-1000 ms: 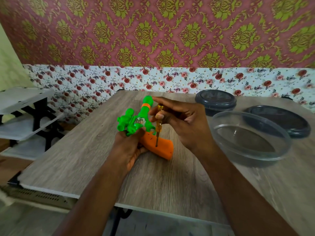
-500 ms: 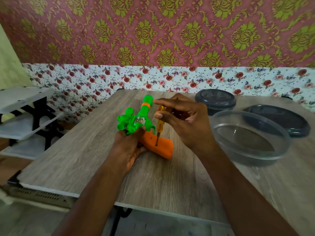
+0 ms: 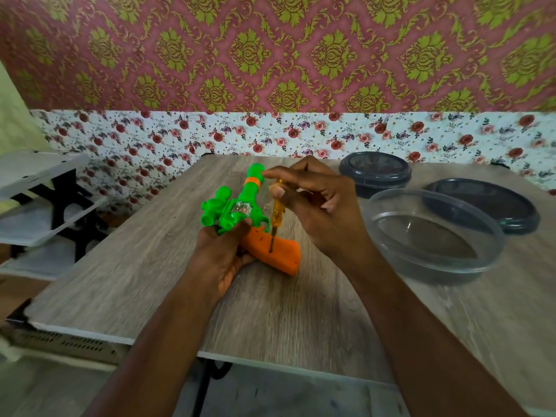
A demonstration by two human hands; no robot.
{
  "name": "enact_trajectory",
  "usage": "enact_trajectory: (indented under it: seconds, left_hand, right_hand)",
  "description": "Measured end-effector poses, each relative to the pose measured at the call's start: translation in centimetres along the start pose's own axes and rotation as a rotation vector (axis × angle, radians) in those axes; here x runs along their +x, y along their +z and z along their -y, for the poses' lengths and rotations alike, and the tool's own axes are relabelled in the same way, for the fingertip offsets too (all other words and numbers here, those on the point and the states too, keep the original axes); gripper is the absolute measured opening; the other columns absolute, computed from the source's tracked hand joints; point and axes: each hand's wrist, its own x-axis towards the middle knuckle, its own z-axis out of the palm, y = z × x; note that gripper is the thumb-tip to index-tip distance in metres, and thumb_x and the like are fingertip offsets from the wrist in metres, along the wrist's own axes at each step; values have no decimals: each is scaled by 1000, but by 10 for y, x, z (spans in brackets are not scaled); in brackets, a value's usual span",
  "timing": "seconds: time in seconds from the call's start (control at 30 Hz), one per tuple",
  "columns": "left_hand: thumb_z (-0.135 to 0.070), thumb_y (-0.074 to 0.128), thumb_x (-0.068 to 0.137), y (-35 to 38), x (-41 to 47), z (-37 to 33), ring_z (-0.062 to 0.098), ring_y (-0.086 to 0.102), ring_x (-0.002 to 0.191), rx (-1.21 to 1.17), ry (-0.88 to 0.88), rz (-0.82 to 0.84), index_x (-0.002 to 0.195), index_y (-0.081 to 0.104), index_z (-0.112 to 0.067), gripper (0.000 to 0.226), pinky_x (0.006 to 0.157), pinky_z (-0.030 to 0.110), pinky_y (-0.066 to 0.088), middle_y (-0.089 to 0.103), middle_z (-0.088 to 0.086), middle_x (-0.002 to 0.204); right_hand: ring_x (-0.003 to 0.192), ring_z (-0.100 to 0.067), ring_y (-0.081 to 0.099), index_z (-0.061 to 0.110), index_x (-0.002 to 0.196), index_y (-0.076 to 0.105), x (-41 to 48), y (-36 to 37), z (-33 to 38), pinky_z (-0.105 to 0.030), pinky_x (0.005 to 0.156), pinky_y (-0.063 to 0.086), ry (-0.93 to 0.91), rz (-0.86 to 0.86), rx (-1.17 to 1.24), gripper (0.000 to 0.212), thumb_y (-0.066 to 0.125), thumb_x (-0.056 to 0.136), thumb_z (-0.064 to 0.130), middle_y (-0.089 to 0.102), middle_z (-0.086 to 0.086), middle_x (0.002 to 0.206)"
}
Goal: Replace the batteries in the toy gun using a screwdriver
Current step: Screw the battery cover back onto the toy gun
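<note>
Green glossy plastic is forming the knobbly body of the one toy gun [image 3: 240, 212], while its smooth, rounded orange grip [image 3: 282, 257] is resting on the surface [image 3: 144, 272], a matt grey wood-grain board. The barrel is pointing toward 12 o'clock and the grip toward 4 o'clock.

The left hand [image 3: 222, 257] is gripping the gun from 6 o'clock, its fingers curling round the spot where green meets orange.

One screwdriver [image 3: 277, 210], with a slim translucent yellow handle and a dark shaft, is standing almost upright with its tip touching the orange grip. The right hand [image 3: 322, 212] is pinching the handle's top between thumb and forefinger, and the remaining fingers are hanging loosely bent, touching nothing.

At 3 o'clock of the gun, one clear round plastic bowl [image 3: 436, 273] is sitting. Two dark round containers are lying beyond it: one [image 3: 374, 173] at 1 o'clock, the other [image 3: 499, 206] at 2 o'clock, partly behind the bowl.
</note>
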Motion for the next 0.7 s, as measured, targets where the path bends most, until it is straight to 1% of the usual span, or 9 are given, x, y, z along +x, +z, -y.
enact_trajectory:
  seconds: [0.07,0.13,0.27,0.37,0.4,0.47,0.53,0.6,0.7]
  left_hand:
    - [-2,60,100,0,-1,0,23,77,78,5,7,5,134,58,-3,35,58,46,64,75,15,103]
    - [-2,60,99,0,-2,0,27,75,86,8,9,6,136,57,-2,37,63,50,64,74,19,110]
    - [-2,62,99,0,0,0,23,77,82,8,-2,-6,137,57,-4,38,59,49,64,75,16,105]
    - [-3,62,98,-1,1,0,26,75,88,8,-4,-5,136,58,-5,38,64,52,64,75,15,106]
    - [-3,62,99,-1,1,0,27,75,89,12,-4,-6,135,59,-5,37,65,52,64,75,15,106]
    - [-3,62,99,-1,1,0,29,74,92,28,3,-5,134,59,-5,35,67,53,64,75,18,111]
    - [-3,62,99,-1,1,1,30,74,94,39,4,-8,137,57,-4,38,70,55,63,73,20,116]
    - [-3,62,99,-2,1,1,28,74,91,39,0,-18,138,57,-4,39,68,54,64,74,18,112]
    - [-3,61,99,-1,0,0,28,75,91,27,-2,-6,140,56,-5,41,63,50,65,73,20,117]
  right_hand:
    - [103,-28,69,-7,117,71,0,-1,1,-32,85,57,-13,53,11,24,62,95,-8,68,-21,108]
    - [103,-32,72,-10,118,70,1,-2,-1,-34,89,58,-8,69,41,27,58,94,-14,69,-23,115]
    - [96,-28,74,-7,116,71,1,-1,0,-42,85,62,29,27,86,28,69,88,-10,72,-19,106]
    - [82,-2,64,-4,109,76,1,-2,-1,-20,74,54,15,-24,5,27,79,82,-2,66,-4,88]
    - [80,0,62,-3,109,76,1,-1,-1,-16,72,51,4,-28,-17,25,79,84,-1,64,-2,86]
    - [88,-4,66,-6,109,75,1,-1,0,-20,77,53,-13,-11,-8,21,73,89,-2,69,-9,92]
    - [99,-23,71,-12,112,72,1,-2,1,-31,88,57,-28,23,43,21,67,91,-8,72,-18,103]
    - [97,-32,73,-14,114,70,2,-3,1,-39,90,59,-29,40,97,25,66,90,-12,72,-22,105]
    - [89,-26,68,-13,115,70,1,-1,2,-36,82,60,-7,14,76,29,72,87,-8,68,-21,94]
